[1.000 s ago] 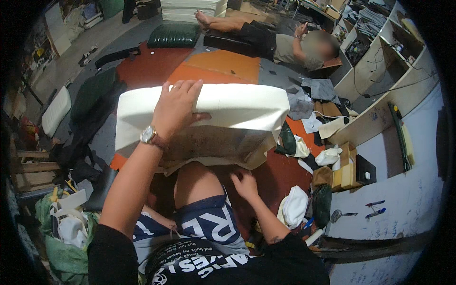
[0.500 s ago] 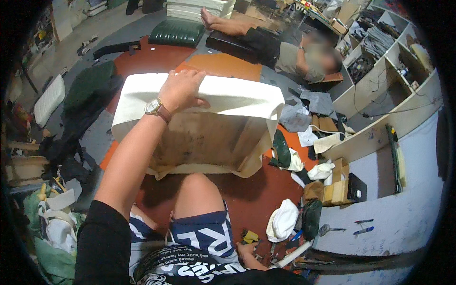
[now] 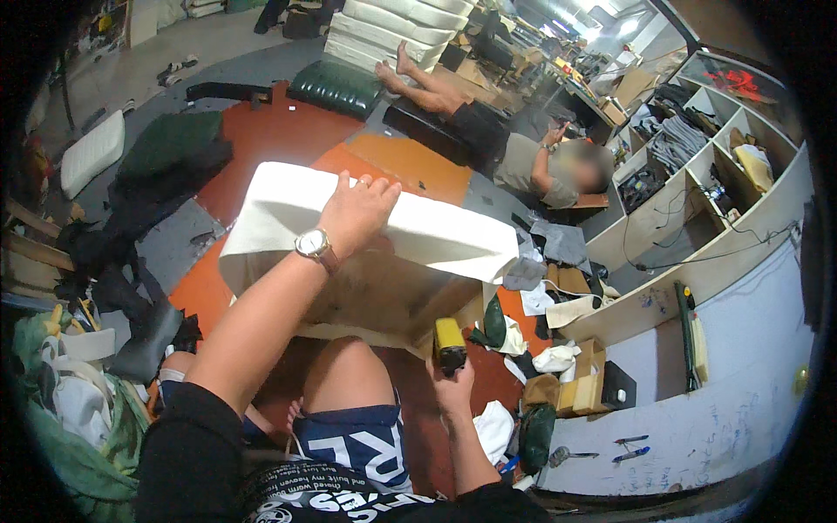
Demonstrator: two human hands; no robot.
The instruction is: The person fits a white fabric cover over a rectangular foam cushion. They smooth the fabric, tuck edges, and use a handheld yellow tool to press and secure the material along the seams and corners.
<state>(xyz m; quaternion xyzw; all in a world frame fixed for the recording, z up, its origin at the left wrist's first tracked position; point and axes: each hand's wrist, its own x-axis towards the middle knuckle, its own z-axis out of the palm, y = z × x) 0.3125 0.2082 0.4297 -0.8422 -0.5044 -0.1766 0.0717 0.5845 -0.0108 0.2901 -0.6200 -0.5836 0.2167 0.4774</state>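
A box-like wooden frame stands before my knees with its hollow side toward me. White upholstery material covers its top and hangs loosely over its edges. My left hand, with a watch on the wrist, lies over the upper edge and grips the white material, fingers on top. At the frame's lower right corner, my right hand holds a yellow and black staple gun upright. Its fingers are partly hidden behind the tool.
A person lies on the floor at the back right, near open shelving. A dark green cushion and stacked white pads are at the back. Cloth scraps and a box lie at right, green fabric at left.
My right hand has risen from the floor with the staple gun to the frame's lower right corner. The left hand still grips the upper edge; the frame has tilted and the view has shifted.
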